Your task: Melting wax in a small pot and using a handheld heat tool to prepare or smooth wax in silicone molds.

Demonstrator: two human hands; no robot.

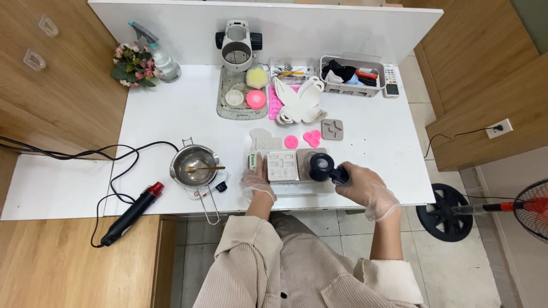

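My right hand [362,185], in a clear glove, grips the handle of a small dark pouring pot [321,166] held over the right part of a pale silicone mould [283,166]. My left hand [255,180], also gloved, rests flat against the mould's left edge, beside a small green-and-white box [252,160]. The mould lies on a flat tray near the front edge of the white table [165,120].
A metal pot with a gold spoon [196,165] stands left on a small scale. A black-and-red heat gun [132,211] lies at the table's front left, its cable looping across. Pink and grey moulds [313,137], a white butterfly shape [301,101], a storage basket [351,75] and flowers [132,65] sit behind.
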